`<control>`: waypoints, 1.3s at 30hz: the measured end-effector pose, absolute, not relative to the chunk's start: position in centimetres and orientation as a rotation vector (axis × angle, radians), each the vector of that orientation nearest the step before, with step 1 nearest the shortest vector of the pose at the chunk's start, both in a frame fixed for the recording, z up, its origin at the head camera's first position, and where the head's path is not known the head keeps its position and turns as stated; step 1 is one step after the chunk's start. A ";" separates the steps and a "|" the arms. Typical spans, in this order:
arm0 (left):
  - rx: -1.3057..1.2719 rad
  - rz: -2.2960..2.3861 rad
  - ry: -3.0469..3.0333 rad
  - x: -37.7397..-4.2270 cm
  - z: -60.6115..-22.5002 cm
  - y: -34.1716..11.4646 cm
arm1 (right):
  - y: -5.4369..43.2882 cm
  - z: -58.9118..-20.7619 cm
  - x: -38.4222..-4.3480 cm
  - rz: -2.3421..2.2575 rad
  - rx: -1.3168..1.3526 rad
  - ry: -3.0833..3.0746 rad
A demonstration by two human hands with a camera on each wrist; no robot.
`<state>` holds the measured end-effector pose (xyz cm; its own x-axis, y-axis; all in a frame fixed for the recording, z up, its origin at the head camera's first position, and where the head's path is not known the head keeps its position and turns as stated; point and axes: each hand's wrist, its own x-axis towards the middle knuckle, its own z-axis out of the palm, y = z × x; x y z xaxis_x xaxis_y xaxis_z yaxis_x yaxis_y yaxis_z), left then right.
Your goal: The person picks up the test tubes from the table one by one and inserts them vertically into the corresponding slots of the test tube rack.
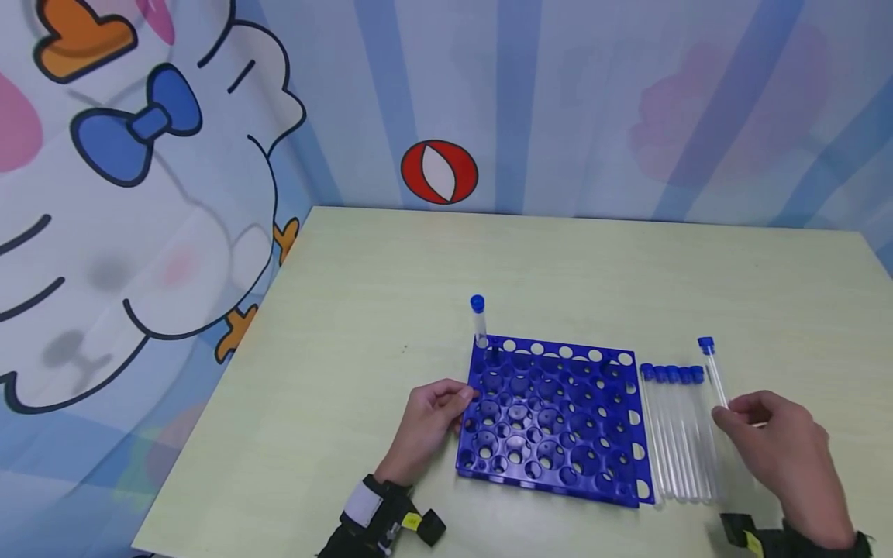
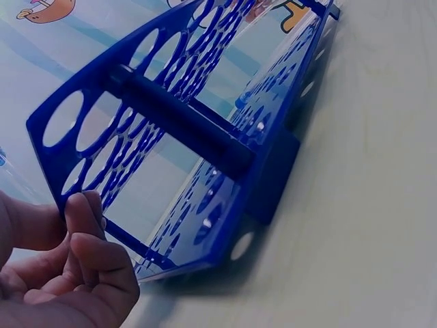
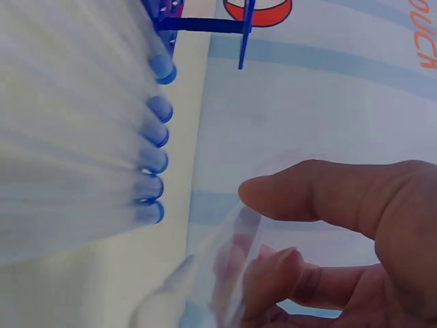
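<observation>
A blue test tube rack (image 1: 551,422) with rows of round holes stands on the table. My left hand (image 1: 434,422) pinches its left edge between thumb and fingers; in the left wrist view these fingers (image 2: 85,222) sit at a corner of the rack's upper plate (image 2: 58,126). One blue-capped test tube (image 1: 479,319) stands upright in the rack's far left corner hole. My right hand (image 1: 781,446) pinches another clear test tube (image 1: 713,376), held tilted with its blue cap up and away from me. In the right wrist view this tube (image 3: 235,256) looks blurred between thumb and fingers.
Several capped test tubes (image 1: 677,434) lie side by side right of the rack, their blue caps (image 1: 671,373) at the far end. The pale table (image 1: 293,434) meets a cartoon-printed wall (image 1: 558,101) at the back and left.
</observation>
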<state>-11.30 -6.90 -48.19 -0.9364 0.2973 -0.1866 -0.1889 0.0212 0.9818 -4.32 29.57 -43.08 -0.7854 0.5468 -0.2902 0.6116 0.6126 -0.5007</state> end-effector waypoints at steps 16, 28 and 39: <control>0.112 2.000 1.951 -11.3 -48.1 -7.0 | 27.6 -41.3 -5.2 -0.924 0.964 2.786; 0.114 1.990 1.961 -11.4 -48.2 -7.1 | 26.2 -39.7 -5.3 -1.029 0.886 2.901; 0.102 2.007 1.925 -11.4 -48.2 -7.0 | 25.3 -38.6 -5.5 -1.063 0.834 2.951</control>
<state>-11.37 -6.95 -48.18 -0.9337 0.3025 -0.1914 -0.2038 -0.0096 0.9790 -5.48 25.28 -38.65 -0.8630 0.4998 -0.0737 0.4320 0.6545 -0.6205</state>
